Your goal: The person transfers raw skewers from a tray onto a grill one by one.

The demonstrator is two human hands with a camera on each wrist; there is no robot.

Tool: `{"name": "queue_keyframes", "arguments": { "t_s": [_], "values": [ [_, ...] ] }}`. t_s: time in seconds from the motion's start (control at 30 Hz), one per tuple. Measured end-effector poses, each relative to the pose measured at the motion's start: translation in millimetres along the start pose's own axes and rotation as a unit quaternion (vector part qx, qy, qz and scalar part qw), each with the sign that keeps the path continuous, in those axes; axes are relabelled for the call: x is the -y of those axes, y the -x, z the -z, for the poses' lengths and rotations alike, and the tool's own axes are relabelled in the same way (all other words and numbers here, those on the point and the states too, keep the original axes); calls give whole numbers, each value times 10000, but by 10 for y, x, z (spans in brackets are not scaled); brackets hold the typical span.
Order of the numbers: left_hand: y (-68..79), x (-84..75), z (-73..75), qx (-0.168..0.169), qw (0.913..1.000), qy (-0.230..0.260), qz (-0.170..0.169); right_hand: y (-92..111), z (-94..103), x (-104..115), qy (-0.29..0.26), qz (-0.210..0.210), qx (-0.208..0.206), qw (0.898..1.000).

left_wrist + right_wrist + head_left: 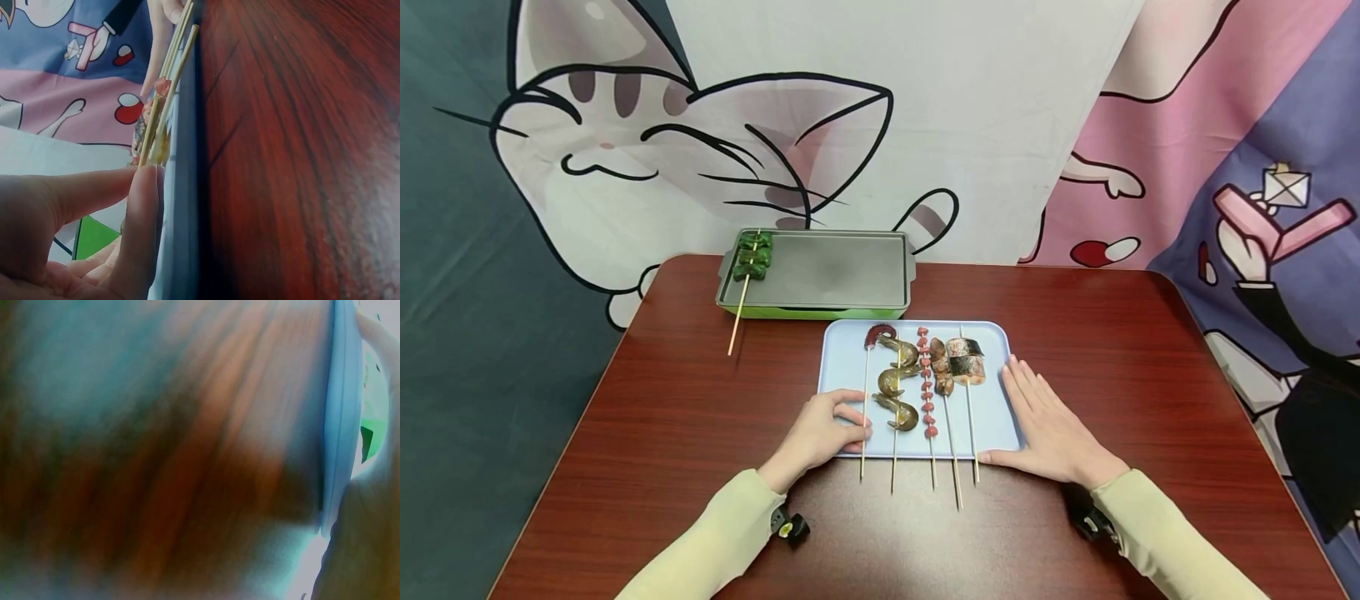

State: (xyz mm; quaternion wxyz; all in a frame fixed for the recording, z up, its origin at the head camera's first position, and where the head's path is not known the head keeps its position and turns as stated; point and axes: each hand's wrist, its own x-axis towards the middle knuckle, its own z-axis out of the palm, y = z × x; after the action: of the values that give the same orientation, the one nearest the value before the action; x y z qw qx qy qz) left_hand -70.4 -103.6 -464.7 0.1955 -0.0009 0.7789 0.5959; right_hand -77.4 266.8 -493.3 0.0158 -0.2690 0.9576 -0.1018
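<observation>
My left hand pinches the stick of the leftmost skewer, a tentacle skewer with a dark red curl at its top. The left wrist view shows thumb and forefinger on that skewer stick. The skewer is on the pale blue tray. To its right lie a shrimp skewer, a skewer of small red pieces, a brown meat skewer and a fish skewer. With fingers straight, my right hand rests along the tray's right edge.
Behind the tray stands a grey grill pan with a green base. A green pepper skewer lies at its left end, its stick jutting over the front edge. The brown table meets a printed cloth backdrop.
</observation>
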Motion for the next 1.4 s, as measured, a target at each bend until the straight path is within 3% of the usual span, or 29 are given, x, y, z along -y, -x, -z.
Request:
{"name": "queue_keyframes", "arguments": {
  "t_s": [0.27, 1.0, 1.4],
  "values": [
    [16, 39, 28, -38, 9999, 75, -80, -6, 9, 1, 12, 14, -10, 10000],
    [72, -1, 123, -364, 9980, -473, -214, -3, 10, 11, 3, 1, -5, 10000],
    [152, -126, 212, -418, 9959, -660, -458, -2, 8, 4, 24, 15, 0, 10000]
  ]
}}
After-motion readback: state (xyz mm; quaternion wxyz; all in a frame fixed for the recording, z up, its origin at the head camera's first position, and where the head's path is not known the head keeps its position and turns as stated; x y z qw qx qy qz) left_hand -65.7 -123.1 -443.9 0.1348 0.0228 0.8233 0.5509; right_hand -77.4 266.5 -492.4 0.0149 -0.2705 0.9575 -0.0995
